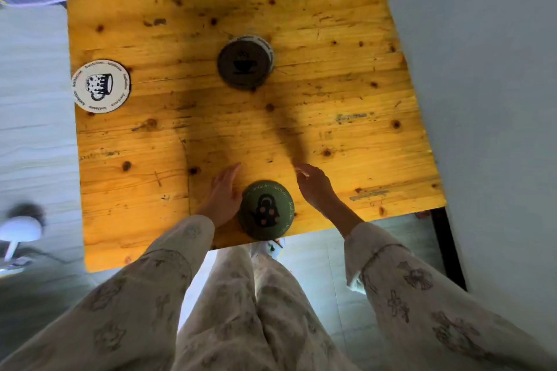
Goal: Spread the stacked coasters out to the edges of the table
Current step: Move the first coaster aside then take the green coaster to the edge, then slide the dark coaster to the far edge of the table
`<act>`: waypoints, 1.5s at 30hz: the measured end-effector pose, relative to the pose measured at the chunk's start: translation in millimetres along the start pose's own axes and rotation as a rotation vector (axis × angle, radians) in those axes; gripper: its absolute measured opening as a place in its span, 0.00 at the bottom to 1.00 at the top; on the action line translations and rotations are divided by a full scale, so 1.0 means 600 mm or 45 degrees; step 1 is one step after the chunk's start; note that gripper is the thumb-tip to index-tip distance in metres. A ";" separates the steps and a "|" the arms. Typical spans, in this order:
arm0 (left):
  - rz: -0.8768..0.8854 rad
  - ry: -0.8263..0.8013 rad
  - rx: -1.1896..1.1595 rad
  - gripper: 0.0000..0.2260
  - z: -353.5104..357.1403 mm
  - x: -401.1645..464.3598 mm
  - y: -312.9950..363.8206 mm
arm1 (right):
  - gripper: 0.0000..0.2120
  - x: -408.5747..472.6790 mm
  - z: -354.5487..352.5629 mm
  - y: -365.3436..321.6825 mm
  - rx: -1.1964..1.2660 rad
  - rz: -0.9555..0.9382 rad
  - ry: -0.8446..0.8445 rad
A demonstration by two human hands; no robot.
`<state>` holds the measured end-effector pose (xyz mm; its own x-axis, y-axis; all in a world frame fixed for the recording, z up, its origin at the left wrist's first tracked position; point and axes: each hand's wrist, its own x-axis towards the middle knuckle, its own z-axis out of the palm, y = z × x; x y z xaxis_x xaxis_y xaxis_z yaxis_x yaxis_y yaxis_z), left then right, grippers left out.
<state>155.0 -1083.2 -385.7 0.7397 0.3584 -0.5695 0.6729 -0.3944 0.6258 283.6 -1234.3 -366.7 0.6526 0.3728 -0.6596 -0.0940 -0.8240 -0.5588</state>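
A short stack of round coasters stands near the middle of the wooden table; its top one is grey-brown with a black cup drawing. A white coaster with a mug drawing lies flat at the left edge. A green coaster with a teapot drawing lies at the near edge. My left hand rests just left of the green coaster, fingers apart, its side close to or touching the rim. My right hand hovers just right of it, fingers loosely spread, holding nothing.
A pale grey upholstered block runs along the table's right side. Grey floor shows on the left, with a white rounded object low at the left. My patterned trousers and a white shoe are below the near edge.
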 end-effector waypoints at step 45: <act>0.090 0.312 0.426 0.28 -0.068 0.240 0.079 | 0.15 0.284 -0.218 -0.053 -0.854 -0.850 0.279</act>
<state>293.5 -1015.7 -416.6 0.7893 0.4953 -0.3629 0.6133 -0.6636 0.4283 496.0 -1200.6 -395.7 0.5484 0.8199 -0.1643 0.7501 -0.5692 -0.3368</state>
